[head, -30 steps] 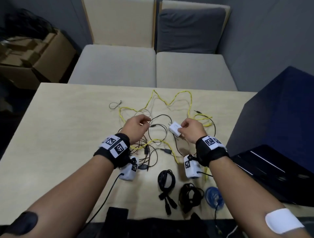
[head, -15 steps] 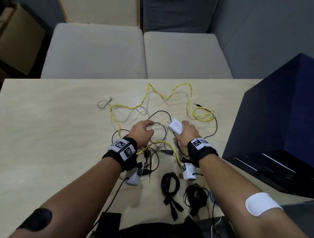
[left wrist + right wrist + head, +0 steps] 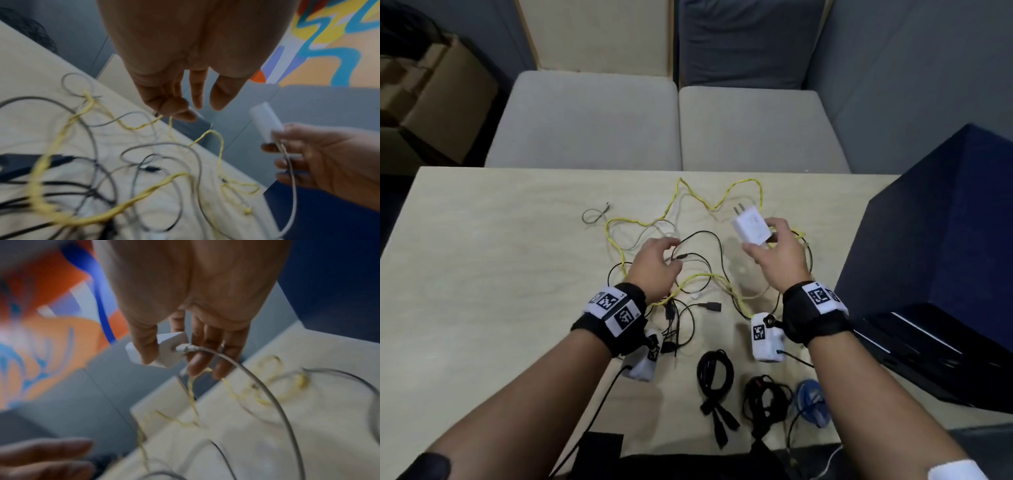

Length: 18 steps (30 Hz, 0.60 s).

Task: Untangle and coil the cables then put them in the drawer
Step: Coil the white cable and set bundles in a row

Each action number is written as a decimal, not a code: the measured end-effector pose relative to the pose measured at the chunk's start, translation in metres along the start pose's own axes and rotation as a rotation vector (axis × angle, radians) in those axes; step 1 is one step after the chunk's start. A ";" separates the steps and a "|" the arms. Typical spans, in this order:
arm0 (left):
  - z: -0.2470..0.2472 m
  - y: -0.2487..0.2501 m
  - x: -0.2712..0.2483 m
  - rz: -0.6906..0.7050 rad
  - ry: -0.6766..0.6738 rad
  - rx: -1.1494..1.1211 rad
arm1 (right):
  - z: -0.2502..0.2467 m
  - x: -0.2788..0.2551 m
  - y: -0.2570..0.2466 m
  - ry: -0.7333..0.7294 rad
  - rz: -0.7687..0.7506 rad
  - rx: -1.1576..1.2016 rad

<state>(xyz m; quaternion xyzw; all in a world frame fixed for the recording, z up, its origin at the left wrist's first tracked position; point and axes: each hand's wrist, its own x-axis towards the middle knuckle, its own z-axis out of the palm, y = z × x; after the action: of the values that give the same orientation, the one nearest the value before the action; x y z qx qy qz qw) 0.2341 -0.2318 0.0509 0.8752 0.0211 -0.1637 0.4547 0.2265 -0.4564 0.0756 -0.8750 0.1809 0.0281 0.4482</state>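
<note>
Pale wooden table [image 3: 482, 274], tangled cables [image 3: 688, 260], grey cushioned seats [image 3: 671, 130]

Pale wood surface [image 3: 482, 274], rectangular. Mid-surface: loose tangle, a yellow cable [image 3: 722, 200] snaking toward the far edge and looping back near, thin black cables [image 3: 705, 236] crossing it, a thin grey cable [image 3: 594, 214] curled at the far left of the tangle. Near edge: coiled black cable [image 3: 714, 371], just right of it a second black bundle [image 3: 765, 399], then a blue coil [image 3: 811, 401]. Dark blue cabinet [image 3: 935, 267] stands at the surface's right end.
</note>
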 end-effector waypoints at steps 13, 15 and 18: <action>-0.022 0.138 -0.106 0.400 -0.077 -0.750 | -0.082 -0.088 -0.098 0.078 -0.825 0.105; -0.026 0.147 -0.120 0.394 0.015 -0.839 | -0.081 -0.100 -0.101 0.039 -0.873 0.112; -0.031 0.146 -0.137 0.385 0.124 -0.962 | -0.076 -0.110 -0.097 -0.065 -0.753 0.207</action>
<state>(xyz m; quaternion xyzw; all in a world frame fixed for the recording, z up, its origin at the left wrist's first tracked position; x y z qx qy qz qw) 0.1401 -0.2766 0.2246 0.5635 -0.0404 0.0034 0.8251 0.1485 -0.4335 0.2195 -0.8290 -0.1654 -0.1289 0.5185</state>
